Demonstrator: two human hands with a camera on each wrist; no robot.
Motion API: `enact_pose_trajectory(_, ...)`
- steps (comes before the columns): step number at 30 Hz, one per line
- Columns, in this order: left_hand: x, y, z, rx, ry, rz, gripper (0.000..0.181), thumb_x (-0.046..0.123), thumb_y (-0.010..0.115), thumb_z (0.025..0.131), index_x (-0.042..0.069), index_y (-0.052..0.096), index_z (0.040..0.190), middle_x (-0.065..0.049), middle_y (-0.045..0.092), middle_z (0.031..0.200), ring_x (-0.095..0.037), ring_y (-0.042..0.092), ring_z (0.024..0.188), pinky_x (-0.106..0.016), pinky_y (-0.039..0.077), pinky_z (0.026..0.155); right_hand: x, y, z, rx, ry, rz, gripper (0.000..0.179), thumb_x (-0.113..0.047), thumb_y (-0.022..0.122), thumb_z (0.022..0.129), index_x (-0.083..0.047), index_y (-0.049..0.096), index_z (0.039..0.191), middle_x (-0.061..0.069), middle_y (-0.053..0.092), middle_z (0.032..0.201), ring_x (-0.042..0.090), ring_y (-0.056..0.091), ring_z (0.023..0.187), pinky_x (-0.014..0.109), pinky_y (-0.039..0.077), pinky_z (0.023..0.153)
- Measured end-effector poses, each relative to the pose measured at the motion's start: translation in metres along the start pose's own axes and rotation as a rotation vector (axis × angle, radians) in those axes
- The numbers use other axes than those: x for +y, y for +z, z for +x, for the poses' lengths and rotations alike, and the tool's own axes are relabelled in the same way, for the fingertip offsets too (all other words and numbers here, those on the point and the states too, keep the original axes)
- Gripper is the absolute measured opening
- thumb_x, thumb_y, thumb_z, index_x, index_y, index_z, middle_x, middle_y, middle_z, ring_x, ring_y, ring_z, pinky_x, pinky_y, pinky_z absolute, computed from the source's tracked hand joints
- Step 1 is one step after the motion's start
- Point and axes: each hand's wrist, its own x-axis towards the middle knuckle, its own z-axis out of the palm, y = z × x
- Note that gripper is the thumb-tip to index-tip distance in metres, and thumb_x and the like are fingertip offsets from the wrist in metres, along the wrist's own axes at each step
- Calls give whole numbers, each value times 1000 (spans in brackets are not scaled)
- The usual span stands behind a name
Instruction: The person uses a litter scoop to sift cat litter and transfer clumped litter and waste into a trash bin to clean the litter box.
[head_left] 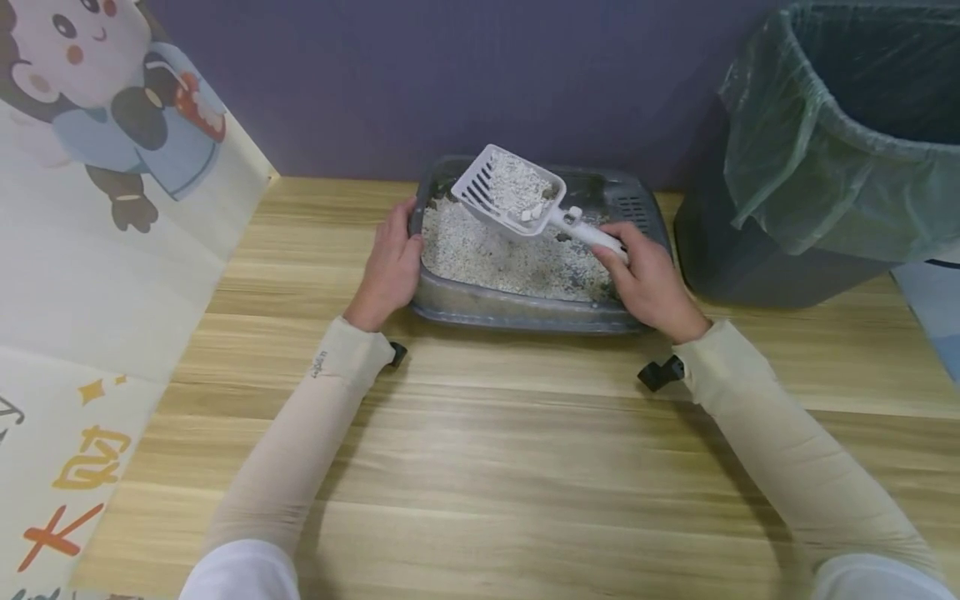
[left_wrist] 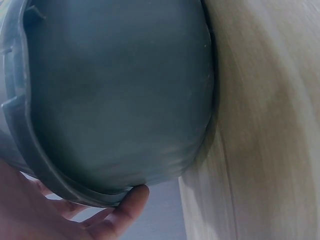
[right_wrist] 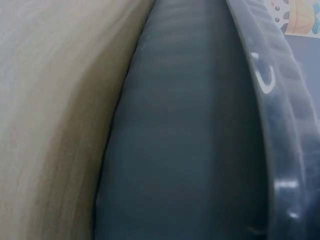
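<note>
A grey litter box (head_left: 517, 312) holding pale grainy litter (head_left: 480, 250) stands on the wooden table against the wall. My right hand (head_left: 651, 279) grips the handle of a white slotted litter scoop (head_left: 588, 232) at the box's right end. The scoop's head is over the box, loaded with litter and a few lumps. At the left end, my left hand (head_left: 392, 265) holds the rim; in the left wrist view its thumb (left_wrist: 131, 205) lies against the outside just under the lip. Only the box's side and rim fill the right wrist view, with the right hand out of sight.
A dark bin (head_left: 765, 250) lined with a translucent bag (head_left: 817, 175) stands right of the litter box. Behind is a purple wall (head_left: 450, 75). A white panel (head_left: 157, 283) with cartoon drawings borders the wooden table (head_left: 510, 467) on the left.
</note>
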Motion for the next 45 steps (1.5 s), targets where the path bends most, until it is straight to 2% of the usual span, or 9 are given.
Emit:
enact_pose_trajectory(7, 1, 0, -1, -4, -2, -6, 52, 16, 34, 95, 2, 28, 145, -17, 39, 138, -30, 36, 124, -42, 29, 104, 0, 3, 0, 107, -27, 5, 37, -22, 53, 97, 1, 51, 125, 12, 56, 92, 18, 43, 62, 33, 34, 55)
enact_pose_trajectory(18, -1, -1, 0, -3, 1, -2, 52, 17, 34, 95, 2, 27, 145, -17, 37, 140, -29, 34, 126, -40, 27, 106, 1, 5, -1, 161, -27, 22, 36, -20, 54, 96, -1, 52, 125, 14, 58, 100, 17, 43, 63, 32, 34, 55)
enact_pose_trajectory(22, -1, 0, 0, -3, 3, -5, 52, 17, 34, 95, 2, 28, 145, -17, 39, 139, -29, 35, 125, -41, 28, 105, 1, 4, -1, 161, -3, 21, 35, -23, 54, 96, -1, 54, 123, 13, 60, 94, 19, 43, 59, 32, 33, 54)
enact_pose_trajectory(25, -1, 0, 0, -2, 5, -3, 52, 17, 34, 95, 3, 28, 145, -16, 39, 138, -29, 36, 125, -40, 28, 105, 1, 4, -2, 159, 13, 4, 35, -26, 54, 96, 0, 59, 119, 10, 59, 80, 20, 41, 53, 32, 31, 52)
enact_pose_trajectory(30, 0, 0, 1, 3, 10, 2, 52, 17, 34, 95, 2, 28, 145, -17, 38, 140, -29, 36, 125, -40, 27, 106, 0, 3, -3, 151, -4, -21, 35, -28, 53, 97, 1, 64, 113, 5, 50, 60, 20, 37, 45, 32, 31, 51)
enact_pose_trajectory(34, 0, 0, 0, 1, 4, 7, 52, 16, 34, 95, 2, 28, 145, -16, 38, 140, -29, 35, 125, -40, 27, 106, 0, 2, -3, 102, 6, -44, 38, -31, 50, 98, 0, 64, 116, 3, 44, 53, 19, 31, 39, 33, 30, 50)
enact_pose_trajectory(38, -1, 0, 0, -2, -1, 3, 52, 16, 34, 95, 2, 28, 145, -17, 38, 140, -29, 35, 126, -41, 27, 106, 0, 1, -4, 49, 24, -57, 40, -35, 50, 98, -4, 62, 120, 3, 44, 54, 19, 31, 39, 33, 29, 46)
enact_pose_trajectory(45, -1, 0, 0, -5, -5, 4, 53, 16, 34, 95, 3, 27, 145, -16, 37, 141, -29, 34, 127, -40, 27, 106, -1, 1, -3, 49, -1, -43, 37, -28, 55, 95, -5, 58, 124, 6, 52, 79, 19, 39, 52, 32, 31, 49)
